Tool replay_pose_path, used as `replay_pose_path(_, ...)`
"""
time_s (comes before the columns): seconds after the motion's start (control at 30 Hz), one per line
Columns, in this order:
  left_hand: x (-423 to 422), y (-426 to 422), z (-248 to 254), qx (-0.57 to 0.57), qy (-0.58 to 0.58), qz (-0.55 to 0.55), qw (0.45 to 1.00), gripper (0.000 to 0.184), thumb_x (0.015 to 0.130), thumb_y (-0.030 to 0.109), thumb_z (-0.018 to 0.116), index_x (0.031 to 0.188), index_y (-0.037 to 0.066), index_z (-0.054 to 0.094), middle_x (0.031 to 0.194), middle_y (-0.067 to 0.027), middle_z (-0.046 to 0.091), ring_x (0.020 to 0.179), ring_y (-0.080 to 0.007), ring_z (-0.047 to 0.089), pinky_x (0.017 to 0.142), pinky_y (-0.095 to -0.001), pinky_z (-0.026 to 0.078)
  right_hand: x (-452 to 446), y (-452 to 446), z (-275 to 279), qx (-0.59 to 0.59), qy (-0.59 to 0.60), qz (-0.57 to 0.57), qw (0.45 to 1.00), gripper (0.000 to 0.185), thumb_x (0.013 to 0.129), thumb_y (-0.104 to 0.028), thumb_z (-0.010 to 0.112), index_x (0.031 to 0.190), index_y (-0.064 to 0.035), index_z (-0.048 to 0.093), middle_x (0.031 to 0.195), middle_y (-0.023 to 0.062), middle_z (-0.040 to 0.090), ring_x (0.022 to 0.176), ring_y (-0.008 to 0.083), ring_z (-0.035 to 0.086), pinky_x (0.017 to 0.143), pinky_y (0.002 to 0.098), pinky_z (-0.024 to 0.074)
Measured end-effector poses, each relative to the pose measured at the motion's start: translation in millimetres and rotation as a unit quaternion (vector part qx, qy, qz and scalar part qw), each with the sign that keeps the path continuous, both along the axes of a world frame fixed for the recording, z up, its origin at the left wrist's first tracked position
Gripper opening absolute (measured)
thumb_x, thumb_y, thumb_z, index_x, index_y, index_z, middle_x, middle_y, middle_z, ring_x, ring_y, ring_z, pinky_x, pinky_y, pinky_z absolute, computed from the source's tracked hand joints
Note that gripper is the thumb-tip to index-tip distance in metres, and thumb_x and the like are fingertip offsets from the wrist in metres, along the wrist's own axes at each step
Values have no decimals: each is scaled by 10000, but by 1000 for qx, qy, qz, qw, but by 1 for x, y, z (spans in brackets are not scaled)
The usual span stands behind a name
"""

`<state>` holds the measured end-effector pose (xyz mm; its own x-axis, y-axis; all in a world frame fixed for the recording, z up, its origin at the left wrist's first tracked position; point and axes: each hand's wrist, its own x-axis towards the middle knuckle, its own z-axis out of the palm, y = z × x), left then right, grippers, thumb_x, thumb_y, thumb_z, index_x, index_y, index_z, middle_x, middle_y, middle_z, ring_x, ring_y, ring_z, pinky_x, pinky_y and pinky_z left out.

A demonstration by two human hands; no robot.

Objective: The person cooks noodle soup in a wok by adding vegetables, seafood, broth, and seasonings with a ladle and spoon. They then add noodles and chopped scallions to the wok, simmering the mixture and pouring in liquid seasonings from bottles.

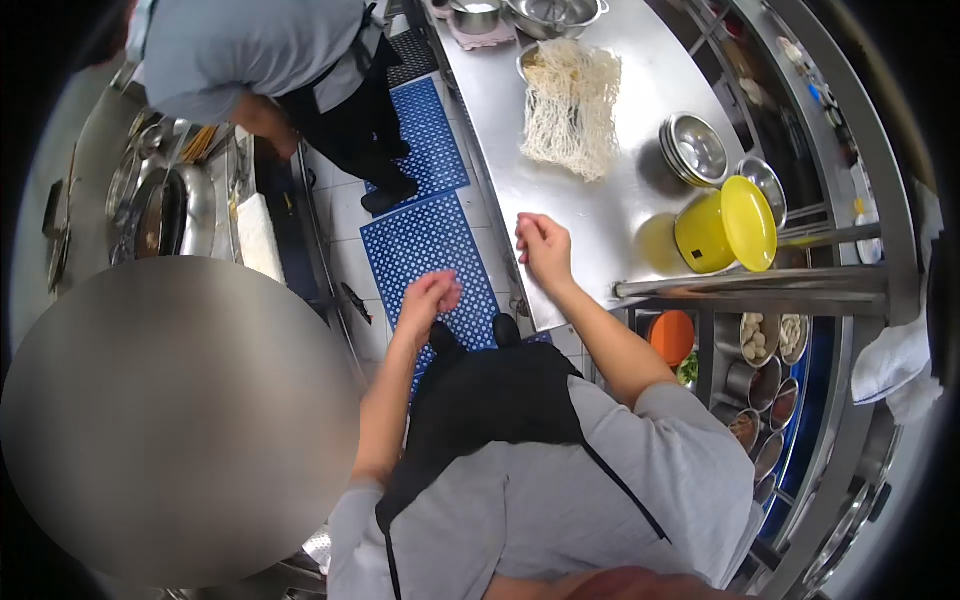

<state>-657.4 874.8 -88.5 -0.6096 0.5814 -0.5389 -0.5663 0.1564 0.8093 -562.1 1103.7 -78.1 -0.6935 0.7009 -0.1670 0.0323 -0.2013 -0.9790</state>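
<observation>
My left hand (430, 299) is in front of my apron over the blue floor mat, fingers curled in loosely, with nothing visible in it. Over the near left edge of the steel table (620, 225) is my right hand (545, 249), its fingers also curled and no object showing. I cannot tell whether it touches the tabletop. Farther up the table lies a pale, net-like sheet of strands (573, 110), partly over a metal bowl. To the right of my right hand a yellow container (708, 235) stands near a stack of metal bowls (694, 150).
A co-worker (255, 60) in grey stands at the cooking station on the left. Blue mats (425, 235) cover the aisle. A metal rail (750, 288) crosses the table's near end, beside orange (671, 337) and steel food containers (754, 384). A blurred disc hides the lower left.
</observation>
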Motion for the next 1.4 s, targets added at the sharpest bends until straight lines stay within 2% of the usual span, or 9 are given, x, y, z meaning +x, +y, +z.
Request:
replay_pose_path(0.07,-15,51,25,64,-15,-66,996,325,1008,205,561,1242,-18,599,1037,-105,694,927,-182,669,819,-325,549,5,19,-18,204,-51,-47,977,277,947,-199,616,1086,28,691,784,91,677,653,137,613,609,311,520)
replay_pose_path(0.1,-16,76,39,83,-19,-69,994,339,1009,205,557,1257,-24,586,1071,-118,684,964,-196,663,853,-336,544,13,19,0,287,-66,-81,952,247,926,-180,625,1060,14,698,847,145,691,688,218,643,690,355,527)
replay_pose_path(0.23,-13,180,54,145,-122,-36,981,452,997,209,567,1364,-33,463,1298,-219,555,1167,-305,578,1000,-407,493,54,18,-2,424,-102,-83,896,185,905,-143,640,1011,-5,704,866,154,677,702,285,655,656,367,519)
replay_pose_path(0.43,-5,278,33,177,-234,41,955,608,944,206,662,1423,-1,350,1428,-259,405,1321,-408,429,1101,-489,399,55,17,1,401,-92,-81,908,126,853,-81,691,954,-10,718,756,114,651,589,186,596,571,309,478)
replay_pose_path(0.57,-5,305,22,194,-242,114,944,482,907,151,718,1290,48,444,1356,-194,491,1263,-360,490,1020,-475,444,53,20,2,387,-86,-86,914,113,847,-85,703,921,-3,728,723,101,647,571,169,586,557,300,475)
replay_pose_path(0.87,-17,311,43,278,-168,144,935,418,940,60,637,1329,53,486,1276,-99,595,1138,-272,601,952,-491,511,55,23,-4,372,-95,-75,920,125,834,-116,721,922,-27,725,740,105,655,565,179,612,554,302,503)
replay_pose_path(1.1,-25,300,66,310,-68,80,945,436,928,20,622,1342,-19,492,1267,-118,609,1137,-252,610,973,-423,523,55,21,1,369,-75,-75,923,120,835,-113,721,923,-31,724,735,97,653,553,176,602,545,296,496)
replay_pose_path(1.2,-28,293,82,331,-46,72,940,349,914,11,650,1244,-50,558,1197,-126,648,1061,-222,649,921,-380,543,55,23,1,374,-68,-73,922,118,834,-115,721,918,-31,722,736,95,653,547,175,597,542,298,493)
replay_pose_path(1.4,-42,262,108,348,-9,42,937,423,914,-8,612,1329,-19,534,1280,-135,635,1172,-239,618,1042,-386,483,57,24,-4,379,-53,-69,921,117,839,-124,717,911,-32,719,740,96,656,546,182,595,541,312,492)
